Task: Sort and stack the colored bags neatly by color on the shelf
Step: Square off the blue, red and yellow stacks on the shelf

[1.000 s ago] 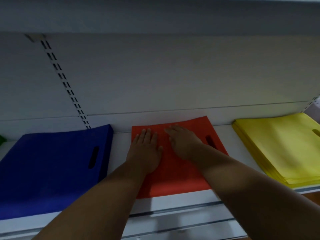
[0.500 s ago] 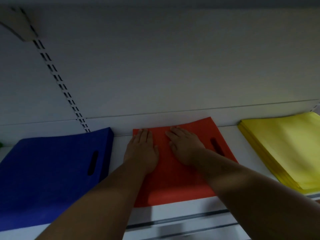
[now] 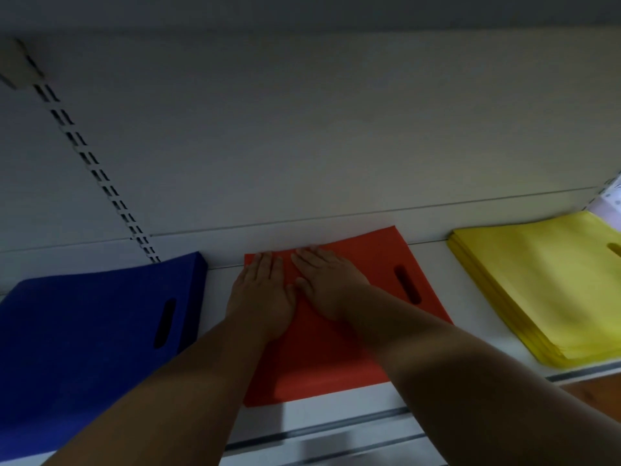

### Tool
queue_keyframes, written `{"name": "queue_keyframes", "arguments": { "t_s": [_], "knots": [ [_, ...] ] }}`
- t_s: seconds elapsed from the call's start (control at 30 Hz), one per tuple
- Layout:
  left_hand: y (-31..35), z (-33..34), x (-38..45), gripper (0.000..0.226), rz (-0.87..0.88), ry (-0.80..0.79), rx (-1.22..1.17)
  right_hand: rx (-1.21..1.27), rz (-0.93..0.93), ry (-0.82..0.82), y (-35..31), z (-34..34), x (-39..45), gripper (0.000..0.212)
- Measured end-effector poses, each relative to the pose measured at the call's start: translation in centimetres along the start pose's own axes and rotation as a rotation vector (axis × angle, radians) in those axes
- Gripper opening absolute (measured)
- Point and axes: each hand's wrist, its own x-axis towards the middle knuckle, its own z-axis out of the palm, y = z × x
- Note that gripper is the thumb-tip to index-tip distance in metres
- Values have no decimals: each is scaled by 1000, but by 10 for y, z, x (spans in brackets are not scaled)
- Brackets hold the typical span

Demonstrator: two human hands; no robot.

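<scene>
Head view: the left hand [image 3: 260,297] and right hand [image 3: 327,285] lie flat, fingers straight, pressing the red bag [image 3: 336,358] on the shelf [image 3: 430,297], between the blue stack [image 3: 84,348] and yellow stack [image 3: 537,284]. Since a second ago both palms have hardly shifted. Smoothing appears nearly complete, though dim light obscures creases.

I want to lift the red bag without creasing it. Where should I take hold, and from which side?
Probably the front edge of the red bag, from the shelf's open front: it lies flat there, reaching close to the lip. The cut-out handle slot on its right side offers a second grip. Both the left hand and right hand press flat near its back edge.
</scene>
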Motion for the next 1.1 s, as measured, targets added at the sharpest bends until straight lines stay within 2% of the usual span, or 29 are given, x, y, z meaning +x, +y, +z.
{"name": "queue_keyframes", "arguments": {
  "t_s": [0.1,0.27,0.53,0.77,0.9,1.1],
  "knots": [
    [1,0,-1,63,4,1,2,-9,24,-53,12,-7,-8,59],
    [1,-1,1,64,-5,0,-1,-88,171,-84,47,-16,-28,65],
    [4,0,1,65,-19,-6,22,-97,494,-13,57,-10,-40,107],
    [2,5,3,66,-23,-17,19,-15,549,33,63,-9,-37,122],
    [2,4,2,66,-19,-33,15,17,590,7,63,-13,-37,123],
    [3,2,2,66,-32,-46,26,58,536,-66,76,-34,-34,118]
  ]
}}
